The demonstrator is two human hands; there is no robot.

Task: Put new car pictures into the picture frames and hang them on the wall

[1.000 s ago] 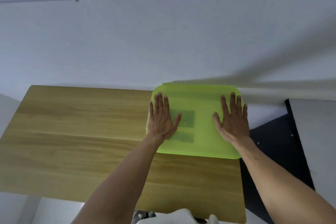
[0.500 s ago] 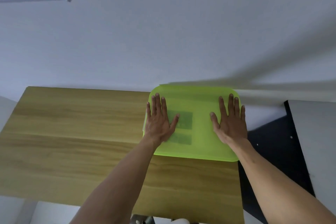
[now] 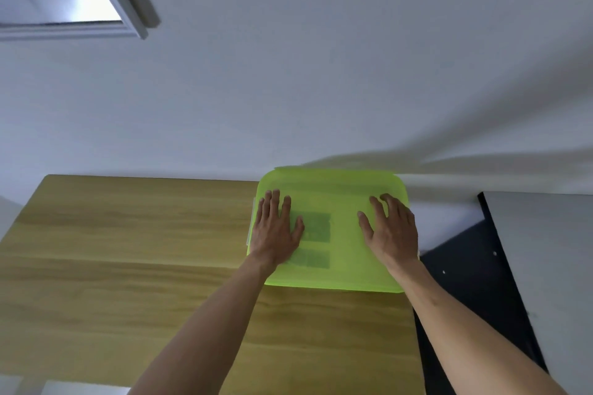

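Both hands lie palm-down on the translucent lime-green plastic lid (image 3: pixel 333 189), centre-right of frame: left hand (image 3: pixel 277 231) flat, fingers straight; right hand (image 3: pixel 393 229) with fingers slightly curled, gripping nothing.

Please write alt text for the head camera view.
Both hands, left hand and right hand, press flat on a translucent green lid at the far right corner of a wooden table against a white wall.

Lidded box (image 3: pixel 333 189) on desk (image 3: pixel 128 266), at its far right corner against the wall (image 3: pixel 321 74); left hand (image 3: pixel 277 231) and right hand (image 3: pixel 391 231) on lid, side by side
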